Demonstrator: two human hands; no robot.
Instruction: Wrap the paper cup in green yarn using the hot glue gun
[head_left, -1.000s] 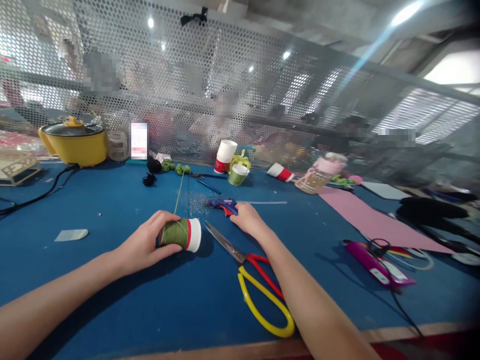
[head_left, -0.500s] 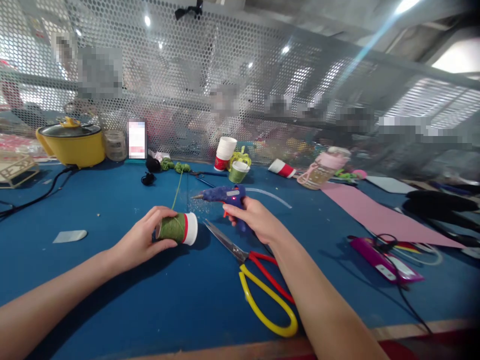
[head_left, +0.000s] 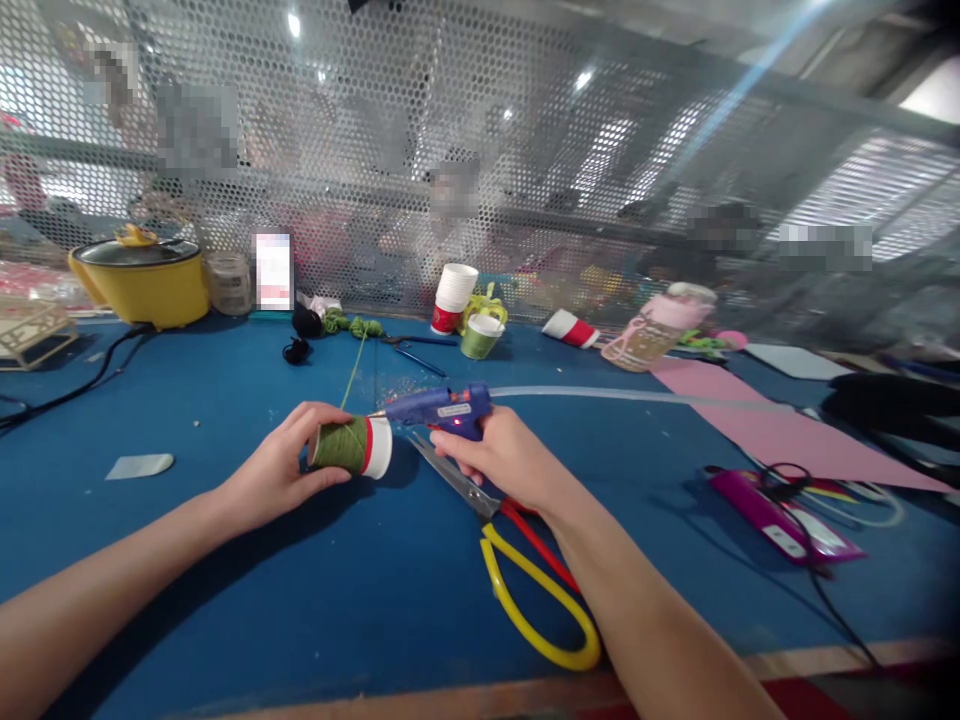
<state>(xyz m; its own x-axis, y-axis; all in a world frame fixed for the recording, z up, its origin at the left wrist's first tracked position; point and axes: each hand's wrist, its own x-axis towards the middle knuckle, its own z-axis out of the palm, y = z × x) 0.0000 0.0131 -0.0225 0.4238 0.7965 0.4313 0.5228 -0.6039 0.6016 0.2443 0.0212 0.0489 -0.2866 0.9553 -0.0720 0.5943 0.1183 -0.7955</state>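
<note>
My left hand grips a paper cup lying on its side. Green yarn is wound round most of it; a red band and white rim stay bare at its right end. From the cup a strand of yarn runs back to a green yarn bundle. My right hand is closed round a blue hot glue gun, a small red light lit on its side. The gun's nozzle is at the cup's upper side, by the red band. Scissors with red and yellow handles lie below, partly under my right arm.
At the back stand a yellow electric pot, a glass jar, a phone, stacked paper cups and a green-wrapped cup. To the right lie pink sheet and a purple power strip. A perforated metal screen rises behind.
The glue gun has moved left and slightly down, its nozzle now at the cup. A long clear glue stick now trails from its back. My left hand still holds the cup.
</note>
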